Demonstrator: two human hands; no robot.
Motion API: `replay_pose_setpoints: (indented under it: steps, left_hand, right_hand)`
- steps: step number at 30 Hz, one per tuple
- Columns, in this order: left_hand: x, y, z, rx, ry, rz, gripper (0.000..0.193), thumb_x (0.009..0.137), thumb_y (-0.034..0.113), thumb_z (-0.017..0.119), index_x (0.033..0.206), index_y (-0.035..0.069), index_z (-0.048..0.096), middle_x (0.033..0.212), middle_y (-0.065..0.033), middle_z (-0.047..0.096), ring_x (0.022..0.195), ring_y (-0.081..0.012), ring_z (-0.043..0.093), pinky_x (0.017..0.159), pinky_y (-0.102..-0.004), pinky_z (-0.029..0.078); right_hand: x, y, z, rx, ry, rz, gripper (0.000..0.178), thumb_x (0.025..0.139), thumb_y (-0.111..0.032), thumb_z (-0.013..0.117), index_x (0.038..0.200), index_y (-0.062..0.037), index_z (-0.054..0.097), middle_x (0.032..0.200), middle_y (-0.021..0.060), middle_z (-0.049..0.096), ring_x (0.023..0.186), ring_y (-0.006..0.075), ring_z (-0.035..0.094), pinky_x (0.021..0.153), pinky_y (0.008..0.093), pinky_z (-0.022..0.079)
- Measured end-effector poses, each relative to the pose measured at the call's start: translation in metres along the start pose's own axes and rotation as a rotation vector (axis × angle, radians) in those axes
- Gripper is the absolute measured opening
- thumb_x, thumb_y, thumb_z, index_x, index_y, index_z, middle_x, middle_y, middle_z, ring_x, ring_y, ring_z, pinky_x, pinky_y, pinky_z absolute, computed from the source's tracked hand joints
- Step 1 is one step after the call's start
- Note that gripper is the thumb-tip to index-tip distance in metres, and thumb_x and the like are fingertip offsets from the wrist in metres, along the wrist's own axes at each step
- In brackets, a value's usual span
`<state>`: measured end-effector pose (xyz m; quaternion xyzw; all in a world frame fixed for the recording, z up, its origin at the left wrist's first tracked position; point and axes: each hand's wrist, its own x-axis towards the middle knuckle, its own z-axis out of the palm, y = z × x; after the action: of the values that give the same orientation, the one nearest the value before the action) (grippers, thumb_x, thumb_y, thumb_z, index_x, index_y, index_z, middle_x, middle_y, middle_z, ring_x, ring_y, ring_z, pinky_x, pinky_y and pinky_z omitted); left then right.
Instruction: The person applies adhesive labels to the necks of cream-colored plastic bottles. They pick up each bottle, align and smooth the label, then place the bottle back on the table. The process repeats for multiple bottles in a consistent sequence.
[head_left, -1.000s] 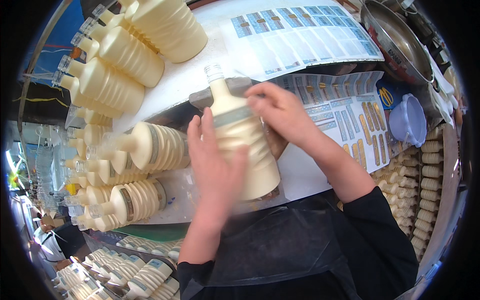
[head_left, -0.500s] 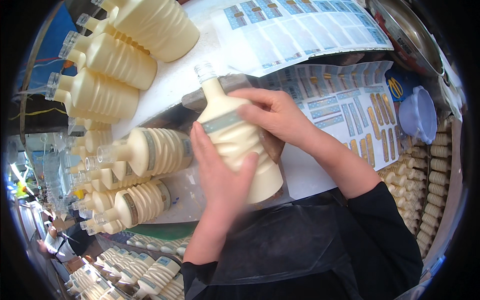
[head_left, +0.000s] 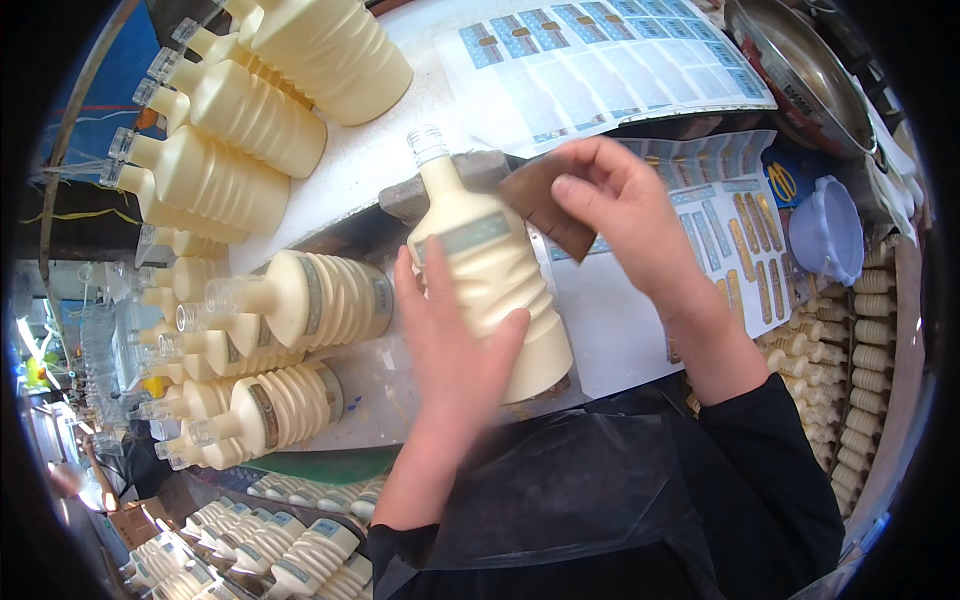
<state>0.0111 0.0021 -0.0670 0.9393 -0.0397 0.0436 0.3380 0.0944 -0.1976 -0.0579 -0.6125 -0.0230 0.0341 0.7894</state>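
Observation:
A cream-coloured bottle (head_left: 510, 290) with wavy ridges and a clear threaded neck leans in front of me, its neck pointing away. A blue-grey label strip (head_left: 475, 233) runs across its shoulder. My left hand (head_left: 450, 340) steadies the bottle from the left side, thumb across its front and fingers along its edge. Beside the bottle's shoulder, my right hand (head_left: 625, 210) pinches a flat brown rectangular piece (head_left: 548, 205) with dark marks along it. That piece is apart from the label strip or just at the bottle's edge; I cannot tell which.
Unlabelled cream bottles (head_left: 225, 165) stand at upper left, labelled ones (head_left: 320, 305) lie below them. Label sheets (head_left: 610, 70) cover the far table, with another sheet (head_left: 640, 300) at right. A lilac bucket (head_left: 828, 232), yellow-handled scissors (head_left: 781, 183) and a metal basin (head_left: 810, 75) are at right.
My right hand has drawn back from the bottle's label to the right and lifted, bringing the brown piece into fuller view. The left hand stays on the bottle, its fingers slightly shifted.

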Motion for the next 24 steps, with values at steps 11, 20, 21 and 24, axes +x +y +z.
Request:
replay_pose_setpoints:
  steps: [11, 20, 21, 24]
  left_hand:
    - [-0.005, -0.007, 0.009, -0.266, 0.058, -0.113, 0.107, 0.081, 0.027, 0.077, 0.162, -0.003, 0.013, 0.158, -0.0314, 0.027, 0.145, -0.0465, 0.034, 0.12, -0.05, 0.03]
    - [-0.004, -0.023, 0.018, -0.253, 0.031, -0.109, 0.099, 0.084, 0.028, 0.078, 0.159, -0.003, 0.022, 0.146, -0.026, 0.046, 0.137, -0.04, 0.045, 0.114, -0.0434, 0.038]
    - [-0.006, -0.023, 0.018, -0.167, 0.049, -0.045, 0.087, 0.087, 0.024, 0.072, 0.155, -0.004, 0.026, 0.142, -0.0253, 0.047, 0.133, -0.0387, 0.047, 0.111, -0.0417, 0.04]
    - [-0.001, 0.0, 0.01, -0.059, 0.176, 0.151, 0.047, 0.097, 0.011, 0.049, 0.14, -0.007, 0.039, 0.127, -0.0228, 0.051, 0.119, -0.0342, 0.052, 0.1, -0.0375, 0.045]
  right_hand:
    - [-0.037, 0.024, 0.02, -0.754, 0.016, -0.818, 0.024, 0.079, -0.003, 0.074, 0.103, -0.0044, 0.071, 0.098, 0.0127, 0.075, 0.087, 0.0267, 0.074, 0.074, 0.0345, 0.059]
    - [-0.032, -0.003, 0.078, -1.042, -0.145, -1.164, 0.029, 0.073, -0.013, 0.066, 0.098, 0.0004, 0.067, 0.093, 0.008, 0.065, 0.083, 0.0242, 0.063, 0.071, 0.0358, 0.047]
    - [-0.033, -0.005, 0.084, -1.074, -0.127, -1.173, 0.029, 0.073, -0.014, 0.065, 0.098, 0.001, 0.067, 0.092, 0.0075, 0.063, 0.082, 0.0238, 0.06, 0.071, 0.0354, 0.045]
    - [-0.03, -0.004, 0.096, -1.183, -0.178, -1.114, 0.024, 0.074, -0.016, 0.064, 0.093, -0.0012, 0.066, 0.083, 0.0068, 0.061, 0.08, 0.0222, 0.058, 0.072, 0.0339, 0.044]
